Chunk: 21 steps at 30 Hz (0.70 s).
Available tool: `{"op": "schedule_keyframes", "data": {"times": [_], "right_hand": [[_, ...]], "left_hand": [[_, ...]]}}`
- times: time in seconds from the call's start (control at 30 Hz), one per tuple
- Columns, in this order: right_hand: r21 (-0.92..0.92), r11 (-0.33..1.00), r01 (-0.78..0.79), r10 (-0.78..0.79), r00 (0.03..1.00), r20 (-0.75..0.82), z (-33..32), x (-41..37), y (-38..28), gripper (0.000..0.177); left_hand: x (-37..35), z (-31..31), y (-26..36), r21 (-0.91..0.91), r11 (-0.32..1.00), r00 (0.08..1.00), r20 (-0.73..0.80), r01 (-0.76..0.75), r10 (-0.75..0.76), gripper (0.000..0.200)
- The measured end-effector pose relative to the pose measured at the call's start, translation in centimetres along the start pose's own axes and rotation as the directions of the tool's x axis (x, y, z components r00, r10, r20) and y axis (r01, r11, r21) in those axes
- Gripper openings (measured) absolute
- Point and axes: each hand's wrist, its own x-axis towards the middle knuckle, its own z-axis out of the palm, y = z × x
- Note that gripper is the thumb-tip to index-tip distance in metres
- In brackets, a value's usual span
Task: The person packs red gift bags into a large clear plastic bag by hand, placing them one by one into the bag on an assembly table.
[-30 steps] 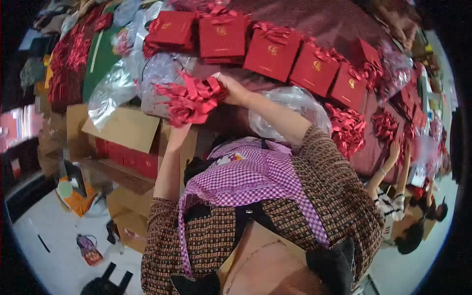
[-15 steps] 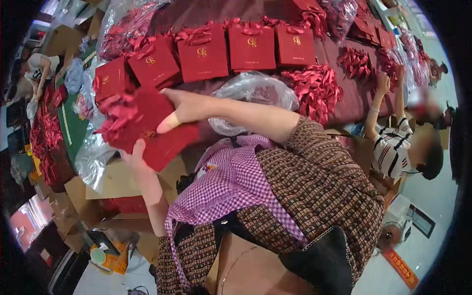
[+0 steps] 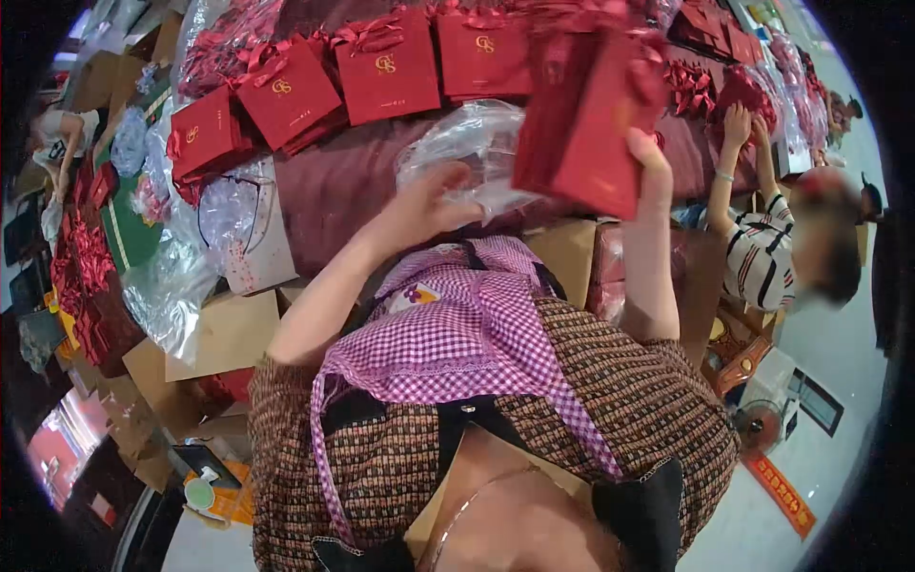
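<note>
My right hand (image 3: 653,157) is closed around the lower right edge of a stack of red gift bags (image 3: 596,129), raised above the table and blurred by motion. My left hand (image 3: 434,205) holds nothing, its fingers curled but apart, in front of a clear plastic bag (image 3: 477,143). Behind, red bags with gold lettering stand in a row, among them a middle bag (image 3: 389,69), a tilted bag (image 3: 289,93) and a leftmost bag (image 3: 205,135).
Across the dark red tablecloth (image 3: 329,205), at the right, a co-worker in a striped shirt (image 3: 762,262) handles red items. Open cardboard boxes (image 3: 224,334) stand at the front left. Clear plastic (image 3: 172,291) hangs over the table's left side. Another person (image 3: 62,143) is at far left.
The red bags have moved from the left to the right in my right hand. My left hand has let go of them and moved up and right. A white printed sheet now shows at left.
</note>
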Motion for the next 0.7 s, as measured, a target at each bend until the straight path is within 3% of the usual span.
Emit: {"op": "schedule_keyframes", "data": {"times": [0.07, 0.13, 0.17, 0.2, 0.23, 0.27, 0.3, 0.33, 0.37, 0.4, 0.53, 0.6, 0.63, 0.67, 0.7], "right_hand": [[0.158, 0.978, 0.139, -0.143, 0.99, 0.017, -2.1, -0.9, -0.1, 0.038], [0.152, 0.964, 0.217, -0.226, 0.973, 0.047, -4.9, -2.2, 1.1, 0.038], [0.169, 0.963, 0.209, -0.198, 0.977, -0.084, -6.8, -2.6, 2.4, 0.043], [0.107, 0.983, 0.152, -0.14, 0.984, -0.11, -8.6, -3.0, 3.9, 0.045], [0.048, 0.995, 0.091, -0.084, 0.987, -0.138, -9.7, -3.6, 4.8, 0.047], [-0.085, 0.993, 0.078, -0.101, 0.945, -0.313, -4.5, -5.6, 5.1, 0.05], [-0.051, 0.999, -0.012, 0.007, 0.996, -0.088, -0.1, -7.8, 4.2, 0.054], [-0.12, 0.985, -0.122, 0.129, 0.99, 0.052, -2.8, -6.7, 5.9, 0.057], [-0.089, 0.967, -0.237, 0.246, 0.962, 0.114, -1.5, -6.3, 6.6, 0.057], [-0.035, 0.946, -0.322, 0.324, 0.935, 0.146, -1.7, -5.8, 7.7, 0.056], [0.103, 0.873, -0.477, 0.455, 0.872, 0.18, -3.8, -2.8, 11.1, 0.052], [0.076, 0.9, -0.43, 0.423, 0.901, 0.098, -5.0, -1.6, 11.7, 0.049], [0.097, 0.894, -0.437, 0.432, 0.899, 0.073, -5.5, -1.1, 12.0, 0.049], [0.122, 0.928, -0.351, 0.345, 0.936, 0.071, -4.4, -1.7, 11.4, 0.05], [0.12, 0.926, -0.358, 0.351, 0.934, 0.072, -4.7, -1.4, 11.5, 0.05]], "left_hand": [[2.2, 2.9, -2.3, 0.497, 0.84, 0.972, 0.042, -0.22, 0.23, 0.075], [3.2, 4.7, -3.1, 0.596, 0.773, 0.974, 0.095, -0.22, 0.204, 0.074], [3.4, 5.4, -3.8, 0.685, 0.697, 0.977, 0.141, -0.215, 0.163, 0.074], [3.4, 6.0, -5.4, 0.722, 0.63, 0.957, 0.178, -0.286, 0.231, 0.067], [3.9, 6.3, -5.8, 0.722, 0.628, 0.956, 0.182, -0.29, 0.232, 0.067], [4.4, 6.7, -5.9, 0.737, 0.618, 0.959, 0.259, -0.272, 0.113, 0.06], [4.8, 7.0, -6.2, 0.754, 0.605, 0.944, 0.33, -0.257, -0.01, 0.053], [4.8, 7.5, -8.7, 0.74, 0.534, 0.907, 0.393, -0.409, 0.149, 0.05], [4.7, 8.6, -11.4, 0.631, 0.534, 0.823, 0.368, -0.563, 0.433, 0.047], [4.5, 9.2, -12.9, 0.52, 0.48, 0.675, 0.293, -0.707, 0.677, 0.044], [1.9, 7.9, -12.3, 0.56, 0.462, 0.717, 0.423, -0.687, 0.553, 0.042], [0.8, 7.2, -10.3, 0.576, 0.462, 0.734, 0.456, -0.674, 0.503, 0.041], [0.4, 6.2, -7.3, 0.449, 0.663, 0.799, 0.399, -0.599, 0.45, 0.035], [0.2, 5.1, -4.7, 0.292, 0.824, 0.855, 0.353, -0.486, 0.38, 0.03], [0.3, 4.3, -3.1, 0.254, 0.856, 0.886, 0.248, -0.45, 0.393, 0.028]]}}
